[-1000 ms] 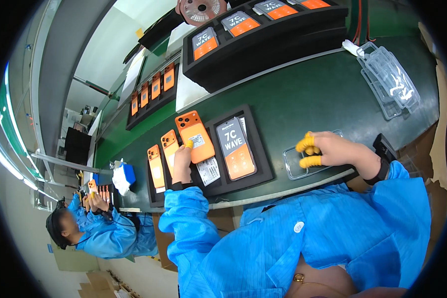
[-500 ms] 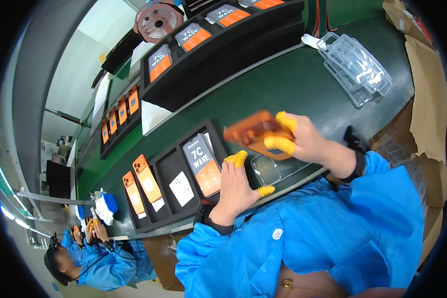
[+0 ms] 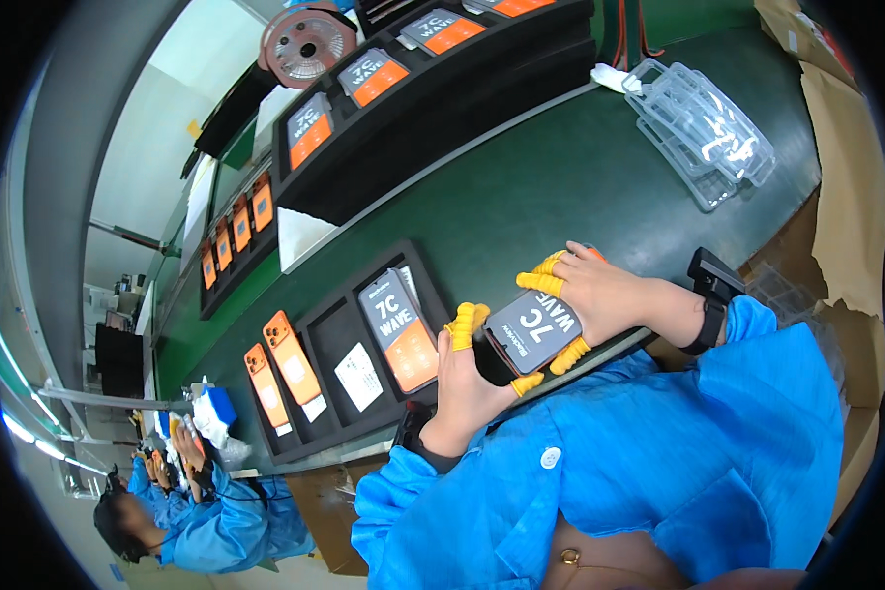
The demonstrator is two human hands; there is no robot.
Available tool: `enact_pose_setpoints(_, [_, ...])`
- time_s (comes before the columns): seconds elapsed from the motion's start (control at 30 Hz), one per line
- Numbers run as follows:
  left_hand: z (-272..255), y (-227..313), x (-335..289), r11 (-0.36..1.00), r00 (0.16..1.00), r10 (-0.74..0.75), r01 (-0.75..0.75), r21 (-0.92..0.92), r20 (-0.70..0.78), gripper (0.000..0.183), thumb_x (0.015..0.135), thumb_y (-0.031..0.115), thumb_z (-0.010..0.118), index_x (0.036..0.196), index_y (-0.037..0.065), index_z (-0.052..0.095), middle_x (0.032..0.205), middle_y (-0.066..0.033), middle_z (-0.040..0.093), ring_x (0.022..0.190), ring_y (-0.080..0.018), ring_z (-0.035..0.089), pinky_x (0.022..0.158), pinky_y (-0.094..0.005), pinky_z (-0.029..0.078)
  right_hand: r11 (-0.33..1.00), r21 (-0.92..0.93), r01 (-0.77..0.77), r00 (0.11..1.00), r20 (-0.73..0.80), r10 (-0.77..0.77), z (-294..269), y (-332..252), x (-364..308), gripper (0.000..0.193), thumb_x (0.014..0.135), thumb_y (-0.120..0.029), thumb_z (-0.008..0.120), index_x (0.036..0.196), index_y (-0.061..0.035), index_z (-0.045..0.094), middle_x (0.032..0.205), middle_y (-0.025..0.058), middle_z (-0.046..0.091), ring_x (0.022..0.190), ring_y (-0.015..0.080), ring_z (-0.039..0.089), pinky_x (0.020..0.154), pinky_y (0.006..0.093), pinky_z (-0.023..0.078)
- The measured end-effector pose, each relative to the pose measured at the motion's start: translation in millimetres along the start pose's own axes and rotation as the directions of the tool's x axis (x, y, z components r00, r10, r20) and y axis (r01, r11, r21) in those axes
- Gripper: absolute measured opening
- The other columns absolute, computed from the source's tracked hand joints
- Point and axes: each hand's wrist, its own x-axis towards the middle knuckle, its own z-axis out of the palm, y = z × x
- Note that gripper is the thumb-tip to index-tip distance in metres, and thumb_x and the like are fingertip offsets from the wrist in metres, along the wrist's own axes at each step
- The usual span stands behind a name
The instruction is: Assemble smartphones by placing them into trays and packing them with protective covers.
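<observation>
My right hand (image 3: 608,298), with yellow finger cots, grips a smartphone (image 3: 533,332) lying screen side up near the table's front edge. Grey and orange printed film covers its front; the palm hides the far end. At the phone's left end my left hand (image 3: 459,383) rests with thumb and fingers spread, also in yellow cots. The clear phone case is out of sight now. Just left stands a black foam tray (image 3: 329,339). It holds another film-covered smartphone (image 3: 395,324), a white printed slip (image 3: 360,376) and two orange phones (image 3: 293,356) lying back up.
Clear plastic trays (image 3: 703,133) are stacked at the far right. A raised black foam rack (image 3: 442,113) with film-covered phones runs along the back, beside a smaller tray of orange phones (image 3: 242,228). A fan (image 3: 308,47) stands behind. Co-workers in blue (image 3: 211,526) sit at left.
My right hand has lowered the orange phone to the table, and its film-covered front now faces up. The clear case beside my left hand has gone from view. My left hand has barely moved.
</observation>
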Motion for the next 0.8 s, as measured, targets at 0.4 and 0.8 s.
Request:
enact_pose_setpoints(0.4, [-15.2, 14.0, -16.1, 0.896, 0.972, -0.232, 0.233, -0.377, 0.049, 0.062, 0.07, 0.018, 0.066, 0.118, -0.005, 0.034, 0.105, -0.0198, 0.049, 0.095, -0.0307, 0.051, 0.081, -0.0356, 0.04, 0.978, -0.203, 0.055, 0.765, -0.62, -0.171, 25.0, -31.2, 23.7, 0.081, 0.045, -0.034, 0.076, 0.112, -0.0037, 0.042, 0.105, 0.0141, 0.044, 0.1, 0.0322, 0.042, 0.094, 0.0525, 0.023])
enact_pose_setpoints(0.8, [-29.8, 12.8, -19.0, 0.933, 0.94, -0.31, 0.271, -0.238, -0.146, 0.029, 0.072, 0.013, 0.061, 0.09, -0.004, 0.045, 0.076, -0.0179, 0.054, 0.069, -0.0304, 0.055, 0.061, -0.0342, 0.042, 0.982, 0.047, 0.183, 0.842, -0.522, -0.133, 23.6, -52.1, 39.5, 0.095, 0.044, -0.048, 0.077, 0.116, -0.0021, 0.038, 0.102, 0.0155, 0.044, 0.095, 0.0331, 0.044, 0.081, 0.0408, 0.037])
